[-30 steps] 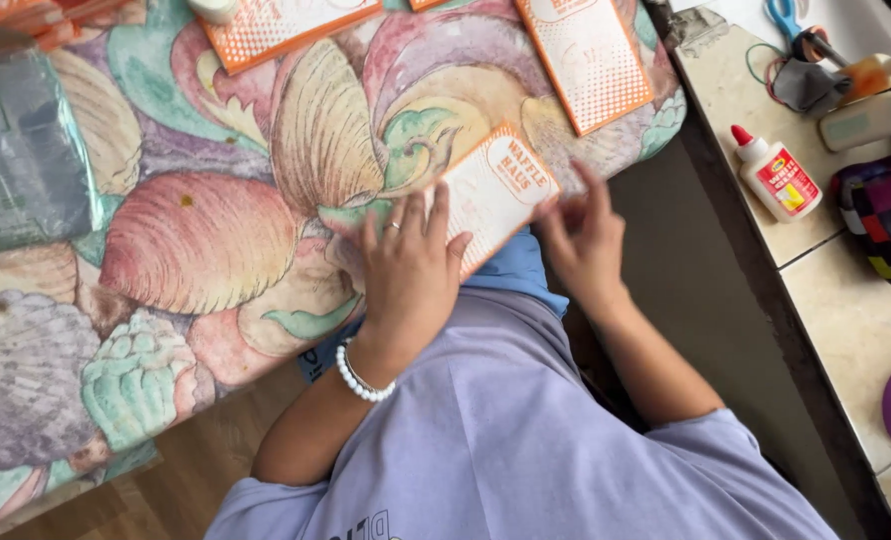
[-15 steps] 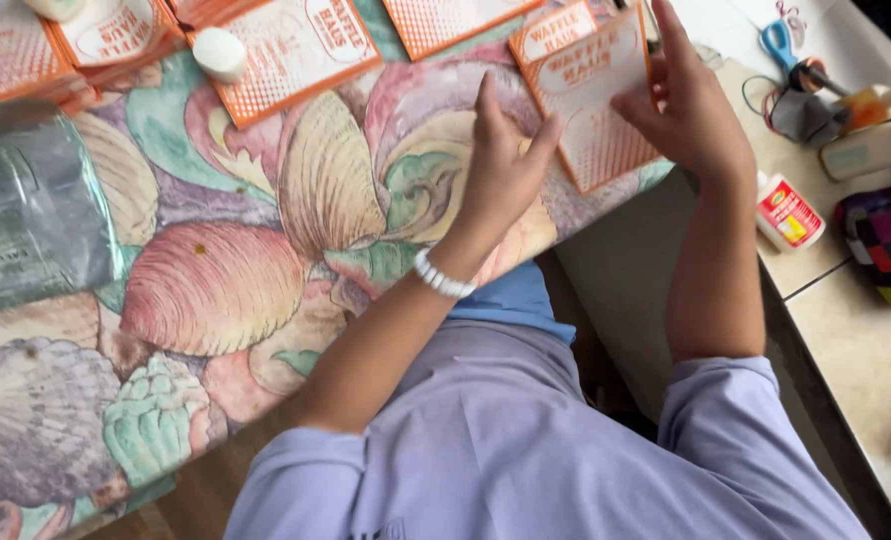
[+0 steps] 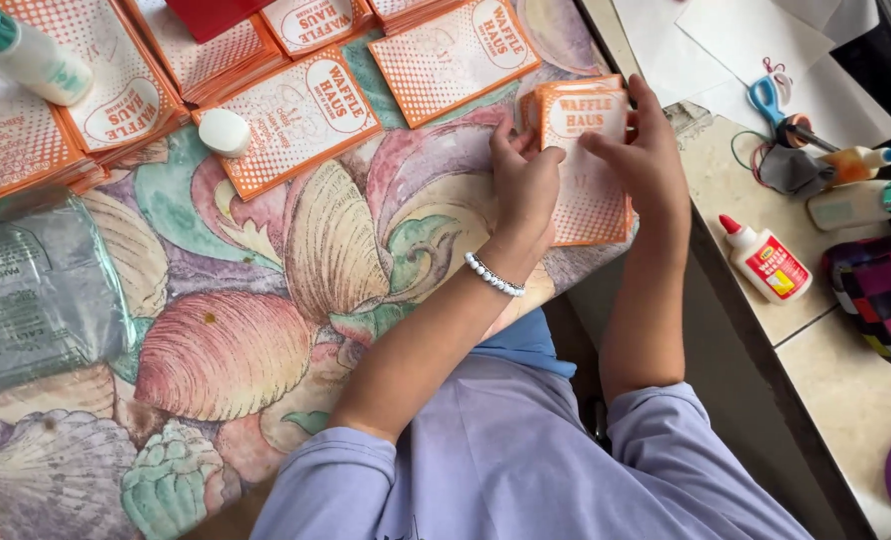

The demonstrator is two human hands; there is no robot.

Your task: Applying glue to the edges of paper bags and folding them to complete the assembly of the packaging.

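My left hand (image 3: 526,180) and my right hand (image 3: 649,160) both press on a small stack of orange-and-white paper bags (image 3: 591,190) lying near the right edge of a table covered with a shell-patterned cloth (image 3: 296,300). The left fingers hold the stack's left edge; the right fingers lie over its top right part. A white bead bracelet (image 3: 494,275) sits on my left wrist.
More orange paper bags (image 3: 301,115) lie in stacks across the far side, with a white round lump (image 3: 224,132) and a glue bottle (image 3: 28,55). A clear plastic packet (image 3: 36,290) lies left. On the right counter stand a small glue bottle (image 3: 766,262), blue scissors (image 3: 771,100) and a checkered pouch (image 3: 886,295).
Both hands carried a bag from the table's near edge up to the right-hand stack and now press it flat there; the view has shifted towards the far side.
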